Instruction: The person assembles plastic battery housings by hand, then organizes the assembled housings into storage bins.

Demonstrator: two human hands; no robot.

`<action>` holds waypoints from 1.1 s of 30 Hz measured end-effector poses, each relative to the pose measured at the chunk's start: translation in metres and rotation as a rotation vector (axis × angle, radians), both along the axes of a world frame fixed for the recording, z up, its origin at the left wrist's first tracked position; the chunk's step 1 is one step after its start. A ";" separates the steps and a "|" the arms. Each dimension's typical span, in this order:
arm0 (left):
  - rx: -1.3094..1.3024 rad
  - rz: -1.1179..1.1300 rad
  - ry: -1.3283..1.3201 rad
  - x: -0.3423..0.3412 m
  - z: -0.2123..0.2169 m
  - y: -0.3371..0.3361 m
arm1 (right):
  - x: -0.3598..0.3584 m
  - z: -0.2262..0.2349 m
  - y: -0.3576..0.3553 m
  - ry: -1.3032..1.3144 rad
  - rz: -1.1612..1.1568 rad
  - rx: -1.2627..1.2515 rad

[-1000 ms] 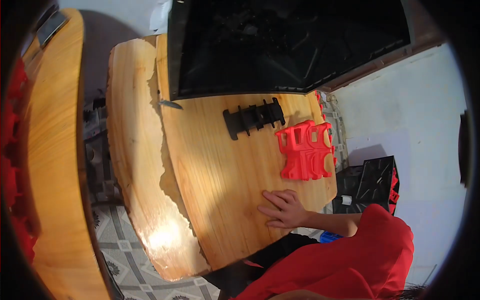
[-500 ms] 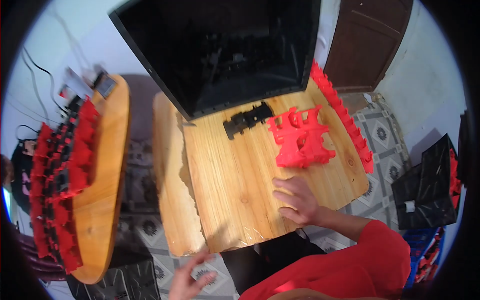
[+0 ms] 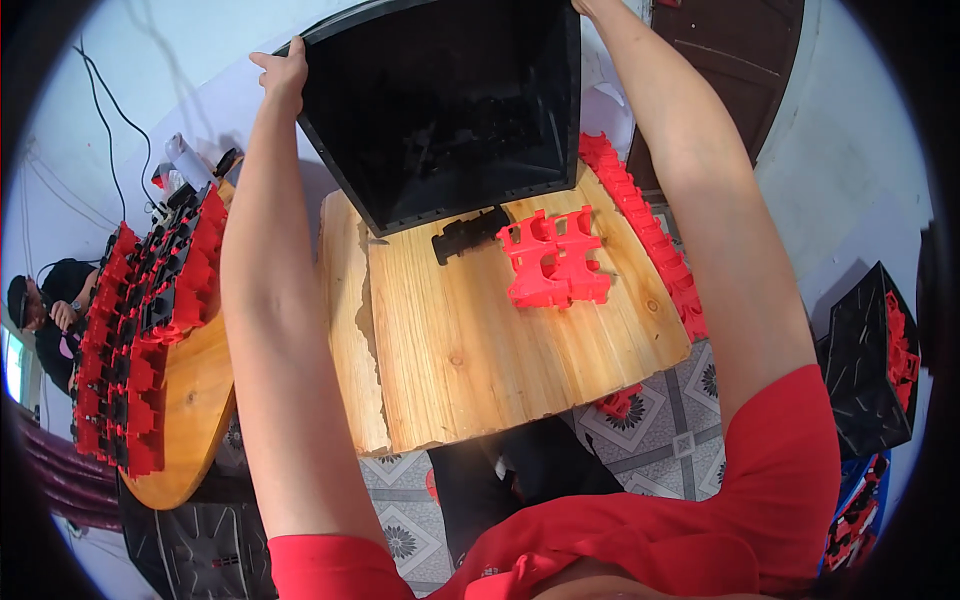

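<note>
Pale wooden counter (image 3: 450, 390), black plastic box (image 3: 440, 110) at its back.
Rim is gripped by left hand (image 3: 284, 74); right hand (image 3: 590, 6) is cropped, grasp cannot be told.

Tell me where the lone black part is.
In the head view, the black part lies toward the far side of the middle table, left of the red openwork piece, by the large black bin.
</note>
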State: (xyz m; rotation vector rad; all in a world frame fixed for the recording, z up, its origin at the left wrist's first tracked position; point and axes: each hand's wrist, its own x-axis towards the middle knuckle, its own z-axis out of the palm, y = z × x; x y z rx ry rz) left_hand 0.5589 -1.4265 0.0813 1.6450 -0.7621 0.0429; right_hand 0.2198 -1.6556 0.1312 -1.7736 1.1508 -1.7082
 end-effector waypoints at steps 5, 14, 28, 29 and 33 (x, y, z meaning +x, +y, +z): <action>-0.101 -0.111 -0.167 0.058 -0.010 0.062 | 0.019 -0.026 0.046 0.239 -0.012 -0.168; -0.093 -0.234 -0.052 -0.026 -0.046 0.219 | -0.095 -0.084 0.222 0.082 0.157 -0.291; -0.116 -0.389 0.105 -0.067 -0.108 0.293 | -0.122 -0.189 0.344 -0.090 0.182 -0.258; -0.140 -0.344 0.109 -0.071 -0.113 0.297 | -0.123 -0.192 0.348 -0.115 0.183 -0.236; -0.186 -0.457 0.251 -0.078 -0.126 0.314 | -0.160 -0.205 0.344 -0.236 0.404 0.024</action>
